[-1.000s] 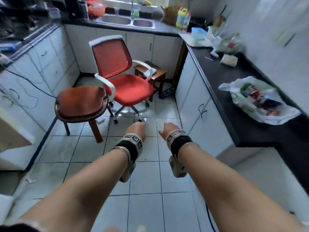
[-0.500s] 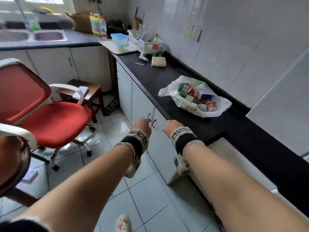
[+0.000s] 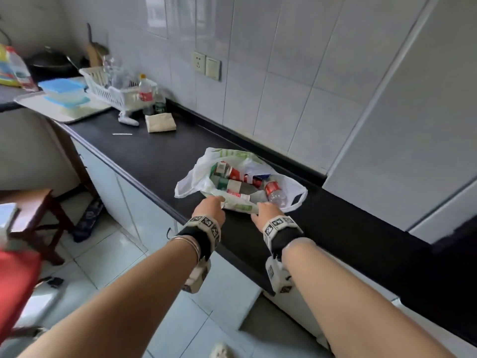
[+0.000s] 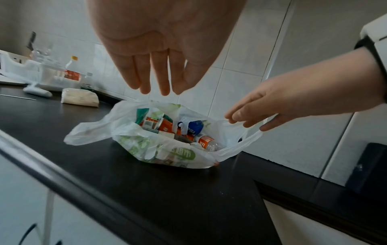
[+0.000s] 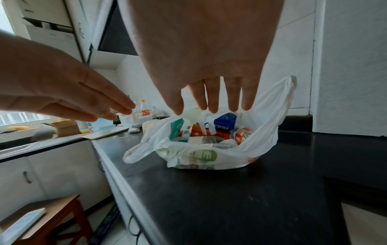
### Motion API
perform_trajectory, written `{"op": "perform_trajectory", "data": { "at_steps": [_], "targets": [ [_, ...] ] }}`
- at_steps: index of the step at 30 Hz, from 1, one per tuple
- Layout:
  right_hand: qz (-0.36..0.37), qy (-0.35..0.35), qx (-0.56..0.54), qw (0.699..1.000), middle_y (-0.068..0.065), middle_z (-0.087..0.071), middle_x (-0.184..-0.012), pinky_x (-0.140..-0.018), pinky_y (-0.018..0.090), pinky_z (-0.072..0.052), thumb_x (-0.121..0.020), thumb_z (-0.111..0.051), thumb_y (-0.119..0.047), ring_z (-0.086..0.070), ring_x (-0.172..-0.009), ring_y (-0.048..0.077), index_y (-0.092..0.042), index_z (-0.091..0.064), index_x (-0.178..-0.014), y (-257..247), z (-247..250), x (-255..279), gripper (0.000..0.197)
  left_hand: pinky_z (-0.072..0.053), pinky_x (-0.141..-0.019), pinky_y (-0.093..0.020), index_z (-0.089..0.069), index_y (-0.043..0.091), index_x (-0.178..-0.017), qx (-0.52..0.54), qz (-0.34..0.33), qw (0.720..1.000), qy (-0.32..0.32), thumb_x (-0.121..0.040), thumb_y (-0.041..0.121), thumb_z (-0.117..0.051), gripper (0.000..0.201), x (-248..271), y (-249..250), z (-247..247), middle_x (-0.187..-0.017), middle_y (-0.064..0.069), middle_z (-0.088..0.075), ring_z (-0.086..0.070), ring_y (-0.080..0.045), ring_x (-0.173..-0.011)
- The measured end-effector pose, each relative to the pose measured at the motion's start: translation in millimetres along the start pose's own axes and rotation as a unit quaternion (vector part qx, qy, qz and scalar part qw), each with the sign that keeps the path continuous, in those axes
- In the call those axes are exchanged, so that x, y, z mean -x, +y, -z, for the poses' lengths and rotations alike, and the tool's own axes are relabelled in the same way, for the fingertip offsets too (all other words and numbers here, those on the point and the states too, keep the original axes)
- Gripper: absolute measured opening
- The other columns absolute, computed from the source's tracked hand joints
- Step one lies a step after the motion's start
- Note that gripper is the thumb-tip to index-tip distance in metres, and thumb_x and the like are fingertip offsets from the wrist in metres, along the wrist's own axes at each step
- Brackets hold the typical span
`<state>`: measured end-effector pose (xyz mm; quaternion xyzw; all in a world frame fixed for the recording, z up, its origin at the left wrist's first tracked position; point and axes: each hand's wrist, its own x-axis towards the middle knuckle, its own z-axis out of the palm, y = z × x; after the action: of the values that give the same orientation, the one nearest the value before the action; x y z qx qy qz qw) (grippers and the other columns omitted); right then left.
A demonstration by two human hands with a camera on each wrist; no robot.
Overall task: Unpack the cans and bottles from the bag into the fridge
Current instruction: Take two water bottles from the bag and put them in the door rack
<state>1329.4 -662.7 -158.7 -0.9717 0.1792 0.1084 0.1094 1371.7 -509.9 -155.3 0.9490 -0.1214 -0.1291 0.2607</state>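
A: Head view first. We find the bag (image 3: 196, 174), white plastic with green print, lying open on the black counter (image 3: 144, 156) near its front edge. Inside we note a clear bottle (image 3: 275, 192) with a red label and several red and green cartons (image 3: 227, 174). Left hand (image 3: 210, 209) and right hand (image 3: 267, 211) sit at the bag's near rim; from here we cannot tell whether either has hold of it. The white fridge (image 3: 402, 125) stands just right of the counter.

B: Left wrist view. We record the left hand (image 4: 165, 41) above the bag (image 4: 165, 152), fingers (image 4: 144, 77) straight and together, holding nothing. The right hand (image 4: 297, 101) has loosely bent fingers at the right handle loop (image 4: 249, 140); touching, though we see no closed grip. A blue Pepsi can (image 4: 193, 128) lies among the cartons.

A: Right wrist view. We see the right hand (image 5: 209, 49) with fingers extended and slightly spread over the bag's mouth, tips at its far rim. The left hand (image 5: 62, 92) is flat and clear of the plastic.
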Motion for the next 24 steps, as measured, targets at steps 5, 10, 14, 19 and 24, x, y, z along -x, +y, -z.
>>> {"op": "perform_trajectory", "data": {
  "at_steps": [5,10,14,19,24],
  "targets": [
    [-0.032,0.009,-0.025,0.999,0.013,-0.057,-0.127,-0.091,0.033,-0.044,-0.097,-0.044,-0.023,-0.056,-0.114,0.030,-0.008,-0.049,-0.131,27,11,-71,0.038,-0.036,-0.108,-0.033,-0.043,0.021,-0.138,-0.013,-0.017,0.999,-0.027,-0.091,0.002,-0.041,0.051,-74,27,-15,-0.144,-0.005,-0.044,-0.043,-0.024,-0.132],
    [-0.051,0.008,-0.065,0.997,0.014,-0.056,-0.127,-0.096,0.038,-0.043,-0.098,-0.041,-0.022,-0.055,-0.116,0.032,-0.008,-0.049,-0.130,55,1,-128,0.036,-0.037,-0.107,-0.032,-0.046,0.021,-0.136,-0.025,-0.013,0.998,-0.047,-0.092,0.004,-0.042,0.048,-133,45,-36,-0.142,-0.005,-0.046,-0.045,-0.022,-0.130],
    [-0.073,-0.031,-0.080,0.994,0.015,-0.059,-0.123,-0.091,0.032,-0.043,-0.102,-0.032,-0.021,-0.058,-0.111,0.028,-0.008,-0.053,-0.127,68,-23,-154,0.035,-0.039,-0.103,-0.031,-0.048,0.019,-0.133,-0.039,-0.008,0.996,-0.076,-0.092,0.005,-0.043,0.043,-162,42,-55,-0.138,-0.007,-0.049,-0.048,-0.024,-0.126],
    [-0.078,-0.073,-0.081,0.991,0.013,-0.053,-0.131,-0.100,0.035,-0.040,-0.100,-0.035,-0.017,-0.052,-0.120,0.029,-0.013,-0.046,-0.135,77,-44,-173,0.037,-0.042,-0.098,-0.031,-0.051,0.018,-0.131,-0.059,-0.008,0.993,-0.100,-0.093,0.006,-0.041,0.041,-191,38,-75,-0.134,-0.007,-0.054,-0.052,-0.025,-0.122],
    [-0.089,-0.091,-0.061,0.990,0.014,-0.043,-0.143,-0.110,0.040,-0.034,-0.098,-0.037,-0.013,-0.042,-0.132,0.031,-0.017,-0.035,-0.144,78,-61,-181,0.046,-0.045,-0.093,-0.034,-0.056,0.018,-0.126,-0.072,-0.015,0.988,-0.136,-0.092,0.009,-0.043,0.038,-204,31,-92,-0.125,-0.008,-0.060,-0.057,-0.028,-0.114]
  ]
}}
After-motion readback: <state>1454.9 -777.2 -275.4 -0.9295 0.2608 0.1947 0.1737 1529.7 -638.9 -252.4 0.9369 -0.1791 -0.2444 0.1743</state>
